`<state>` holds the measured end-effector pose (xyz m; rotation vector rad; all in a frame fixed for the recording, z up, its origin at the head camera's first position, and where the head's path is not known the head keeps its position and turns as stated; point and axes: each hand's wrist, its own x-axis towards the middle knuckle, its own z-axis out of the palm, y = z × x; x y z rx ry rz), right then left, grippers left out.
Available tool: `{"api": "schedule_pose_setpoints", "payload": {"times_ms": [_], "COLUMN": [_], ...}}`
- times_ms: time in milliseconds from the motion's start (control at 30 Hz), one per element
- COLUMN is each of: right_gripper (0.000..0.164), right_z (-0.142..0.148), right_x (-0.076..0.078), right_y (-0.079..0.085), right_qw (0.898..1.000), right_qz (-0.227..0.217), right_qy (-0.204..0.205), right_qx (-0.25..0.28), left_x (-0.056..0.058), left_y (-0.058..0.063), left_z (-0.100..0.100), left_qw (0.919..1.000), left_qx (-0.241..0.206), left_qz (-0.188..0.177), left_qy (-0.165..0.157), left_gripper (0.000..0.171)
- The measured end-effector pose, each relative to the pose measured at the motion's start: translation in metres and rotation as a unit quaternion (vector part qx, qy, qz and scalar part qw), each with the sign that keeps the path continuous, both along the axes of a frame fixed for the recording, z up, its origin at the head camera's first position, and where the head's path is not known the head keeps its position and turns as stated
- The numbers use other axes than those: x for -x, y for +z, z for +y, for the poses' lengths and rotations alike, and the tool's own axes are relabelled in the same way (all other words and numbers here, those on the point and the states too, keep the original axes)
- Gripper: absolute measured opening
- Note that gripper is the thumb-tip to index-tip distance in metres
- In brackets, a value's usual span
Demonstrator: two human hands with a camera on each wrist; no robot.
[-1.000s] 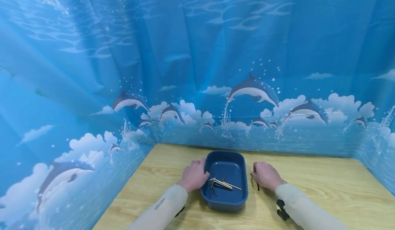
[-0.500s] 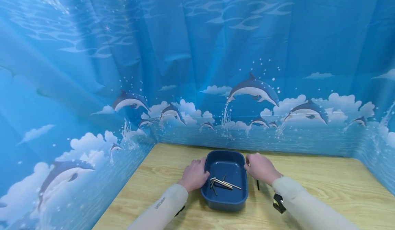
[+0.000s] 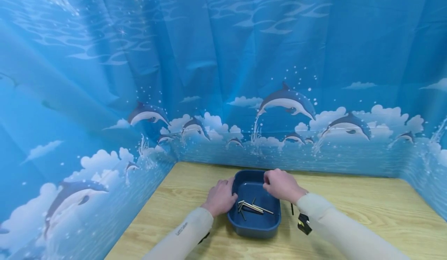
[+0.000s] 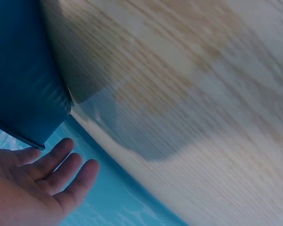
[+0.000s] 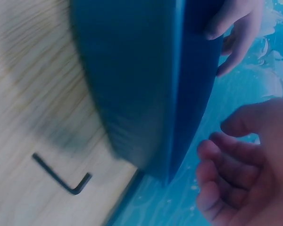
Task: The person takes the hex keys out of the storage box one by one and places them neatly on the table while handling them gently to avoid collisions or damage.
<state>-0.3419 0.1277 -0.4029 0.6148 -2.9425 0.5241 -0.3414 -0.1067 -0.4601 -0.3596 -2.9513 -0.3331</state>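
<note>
Left hand [image 3: 219,198] has hold of the side wall of a dark blue, rounded-rectangular tub [image 3: 254,233] that looks plastic, thumb over the rim and fingers loosely extended outside. Between the hands, on the tub's floor and nearer the person than the right hand's fingertips, thin bent metal keys [image 3: 252,207] lie crossed in a heap, some brass-coloured, some black. Next comes the right hand [image 3: 282,185], reaching across the tub's right rim with its fingertips above the inside; half a second ago they were at that rim, and a second ago down by the table to the right. Its fingers are curled, thumb close to forefinger, but I cannot tell whether anything is pinched there. Neither the left hand nor the heap has visibly shifted. As I judge it, the work has thus passed from table to tub, which the left hand's hold helps steady. Just beside the right wrist, outside the tub, one black L-shaped key [image 5: 55,173] lies loose on the pale wood-grain table [image 3: 359,201].
</note>
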Motion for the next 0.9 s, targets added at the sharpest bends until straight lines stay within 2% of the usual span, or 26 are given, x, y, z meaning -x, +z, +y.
{"api": "schedule_pose_setpoints", "payload": {"times_ms": [167, 367, 600, 900], "right_gripper": [0.011, 0.003, 0.011, 0.013], "right_z": [-0.015, -0.032, -0.047, -0.056], "right_x": [0.003, 0.004, 0.010, 0.017], "right_y": [0.003, 0.003, 0.004, -0.007], "right_qw": [0.999, 0.992, 0.981, 0.969], "right_qz": [-0.026, -0.061, -0.095, -0.147], "right_qy": [0.031, 0.071, 0.101, 0.104], "right_qx": [-0.033, -0.084, -0.137, -0.168], "left_x": [0.002, 0.001, 0.000, 0.001], "left_y": [-0.001, -0.001, 0.000, -0.001], "left_z": [0.001, 0.001, 0.000, 0.000], "left_qw": [1.0000, 0.9998, 0.9997, 0.9996], "left_qx": [0.007, 0.020, 0.023, 0.028], "left_qz": [0.003, 0.000, 0.003, 0.002], "left_qy": [0.000, 0.006, 0.010, 0.002], "left_gripper": [0.058, 0.059, 0.058, 0.059]}}
